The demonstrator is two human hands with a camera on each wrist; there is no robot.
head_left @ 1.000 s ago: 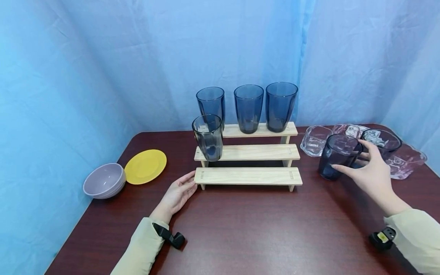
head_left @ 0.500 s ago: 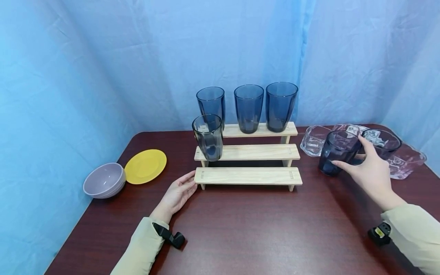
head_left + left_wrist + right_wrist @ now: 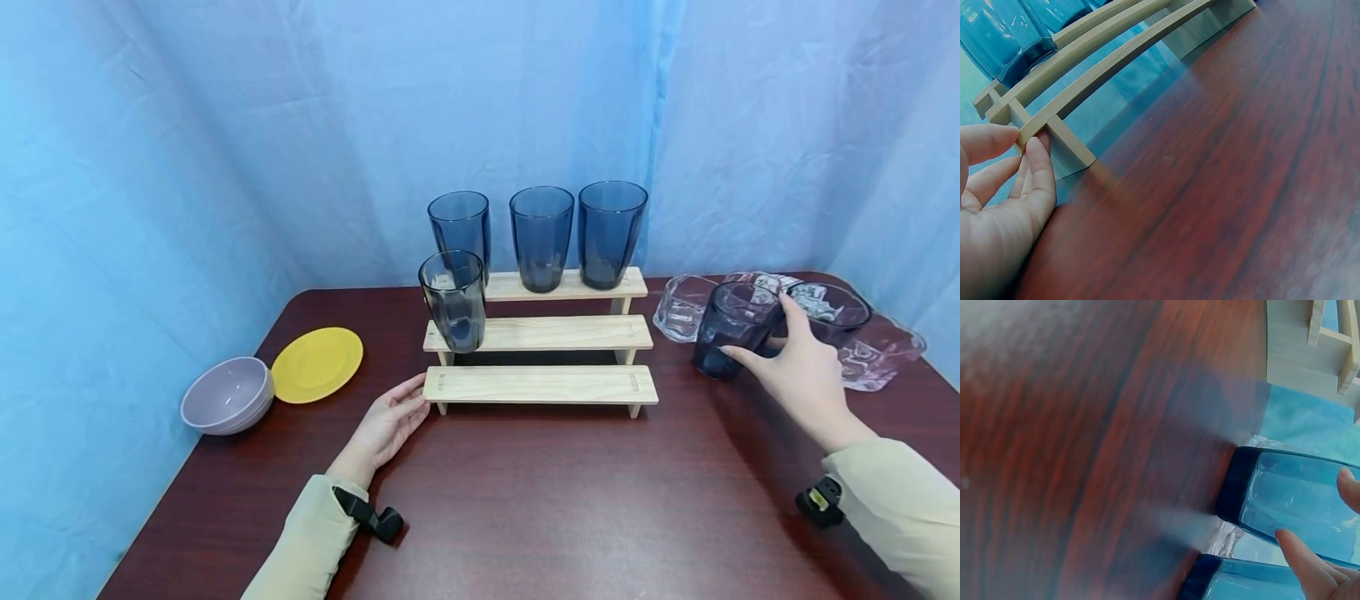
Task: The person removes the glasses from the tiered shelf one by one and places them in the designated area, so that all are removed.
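Head view | our right hand (image 3: 806,379) grips a tumbler (image 3: 722,332), spread to its width, right of the rack (image 3: 540,385) | our left hand (image 3: 384,427) pinches the rack's end | tumbler's likely slick, breakable: we'd hold mid-wall

A yellow plate (image 3: 317,365) lies at the left of the dark red table (image 3: 525,508), a lilac bowl (image 3: 227,393) upright just beside its near-left edge. Clear glassware (image 3: 677,312) and pinkish glassware (image 3: 877,365) sit far right, partly hidden. Blue curtains (image 3: 375,125) hang beyond.
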